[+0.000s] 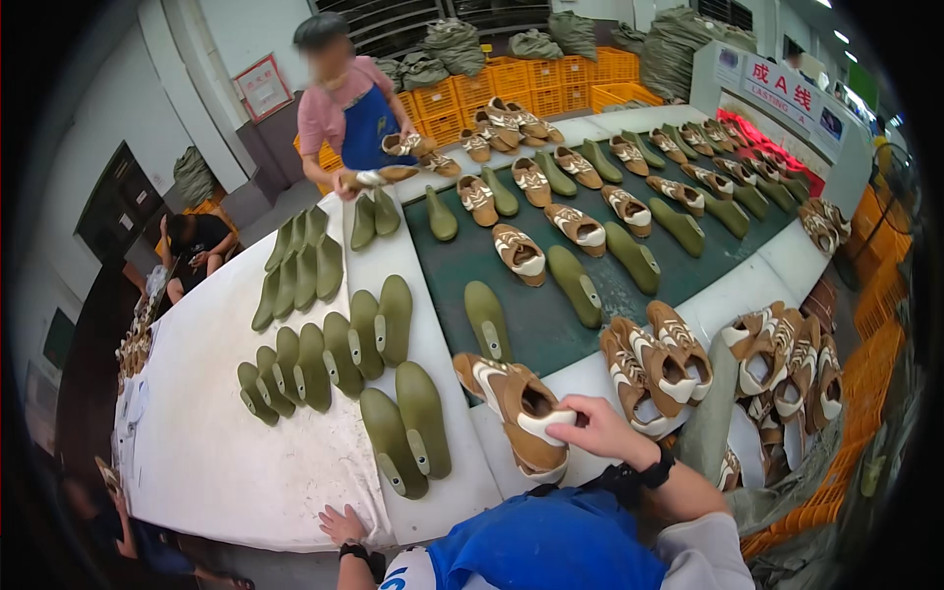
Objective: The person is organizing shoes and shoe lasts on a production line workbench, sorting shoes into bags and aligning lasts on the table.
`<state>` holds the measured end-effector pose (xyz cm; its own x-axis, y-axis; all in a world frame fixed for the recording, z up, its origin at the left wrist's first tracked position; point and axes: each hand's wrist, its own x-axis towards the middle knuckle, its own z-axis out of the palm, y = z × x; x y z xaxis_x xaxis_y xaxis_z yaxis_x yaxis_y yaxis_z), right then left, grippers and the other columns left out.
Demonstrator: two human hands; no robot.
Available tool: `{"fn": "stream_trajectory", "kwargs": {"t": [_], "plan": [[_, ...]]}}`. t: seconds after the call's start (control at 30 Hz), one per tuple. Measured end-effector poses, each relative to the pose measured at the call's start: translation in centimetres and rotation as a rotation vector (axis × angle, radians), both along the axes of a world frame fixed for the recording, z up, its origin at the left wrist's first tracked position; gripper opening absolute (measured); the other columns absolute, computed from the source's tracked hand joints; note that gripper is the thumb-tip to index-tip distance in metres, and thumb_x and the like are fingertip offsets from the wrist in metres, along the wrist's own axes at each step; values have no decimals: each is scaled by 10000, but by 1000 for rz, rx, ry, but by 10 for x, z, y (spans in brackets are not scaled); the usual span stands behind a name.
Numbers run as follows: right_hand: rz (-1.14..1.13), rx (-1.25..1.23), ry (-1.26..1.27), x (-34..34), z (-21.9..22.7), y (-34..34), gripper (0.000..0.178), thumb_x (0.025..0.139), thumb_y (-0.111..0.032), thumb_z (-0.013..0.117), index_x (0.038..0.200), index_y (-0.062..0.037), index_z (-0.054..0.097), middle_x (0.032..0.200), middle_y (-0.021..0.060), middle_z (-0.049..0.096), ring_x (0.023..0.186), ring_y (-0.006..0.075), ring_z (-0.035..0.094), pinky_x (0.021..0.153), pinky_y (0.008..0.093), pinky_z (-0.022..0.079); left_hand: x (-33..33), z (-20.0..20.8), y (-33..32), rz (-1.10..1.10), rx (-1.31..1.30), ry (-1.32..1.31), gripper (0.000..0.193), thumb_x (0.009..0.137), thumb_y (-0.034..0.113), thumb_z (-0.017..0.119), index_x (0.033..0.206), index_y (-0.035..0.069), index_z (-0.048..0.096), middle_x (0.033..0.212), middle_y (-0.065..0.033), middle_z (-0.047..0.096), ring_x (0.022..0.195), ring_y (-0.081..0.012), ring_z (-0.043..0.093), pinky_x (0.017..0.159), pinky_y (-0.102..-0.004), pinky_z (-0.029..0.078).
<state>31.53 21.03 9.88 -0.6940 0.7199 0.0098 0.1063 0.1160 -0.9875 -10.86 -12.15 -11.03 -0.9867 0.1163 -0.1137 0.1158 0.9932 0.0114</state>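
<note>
Bench (pixel 487 460) edge nearest me: my left grip (pixel 343 527) was released, spread flat on the white cover (pixel 206 442). Right grip (pixel 595 430) was clamped on the heel of a brown-and-white shoe (pixel 513 408), toe pointing away and left, by the near edge of the green surface (pixel 551 339). Two large green lasts (pixel 391 447) sat just left of it, smaller lasts (pixel 313 366) in rows farther left. A shoe cluster (pixel 657 359) stood to its right. Beyond, more shoes (pixel 516 253) and lasts were spread along the green surface. Across, a co-worker (pixel 339 116) in a blue apron (pixel 372 133) held shoes; orange crates (pixel 435 99) stood stacked behind.
</note>
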Motion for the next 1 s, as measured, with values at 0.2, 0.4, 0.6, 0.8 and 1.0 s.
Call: {"fn": "stream_trajectory", "kwargs": {"t": [0.2,0.4,0.6,0.8,1.0], "plan": [[121,312,-142,-105,7,88,328,808,-342,636,966,-54,632,808,105,653,720,198,634,656,308,482,31,2,37,287,48,169,553,924,454,390,1397,178,323,1492,-45,213,1353,-344,195,1001,-538,293],[6,455,-456,-227,-51,175,359,795,-348,619,1011,-61,626,968,162,649,922,319,610,815,384,467,30,-6,39,286,78,197,536,924,433,404,1385,167,341,1491,-58,216,1355,-336,192,1020,-519,262],[-90,412,-466,-306,-149,215,508,756,-74,580,1253,-101,479,1185,244,490,1106,388,482,935,399,408,32,-7,30,295,30,246,519,919,425,423,1366,165,374,1473,-67,255,1336,-341,233,1018,-490,281],[155,504,-596,-272,-151,203,531,744,4,481,1266,-90,494,1234,219,491,1168,381,453,973,403,391,31,-13,30,269,18,313,512,925,428,412,1362,165,379,1462,-65,279,1327,-344,252,1007,-484,304],[183,474,-664,-232,-135,195,467,753,-34,480,1216,-14,537,1179,224,558,1113,361,522,951,396,414,30,-6,35,282,31,285,490,930,370,419,1357,133,382,1439,-80,318,1314,-333,287,1012,-469,306]]}}
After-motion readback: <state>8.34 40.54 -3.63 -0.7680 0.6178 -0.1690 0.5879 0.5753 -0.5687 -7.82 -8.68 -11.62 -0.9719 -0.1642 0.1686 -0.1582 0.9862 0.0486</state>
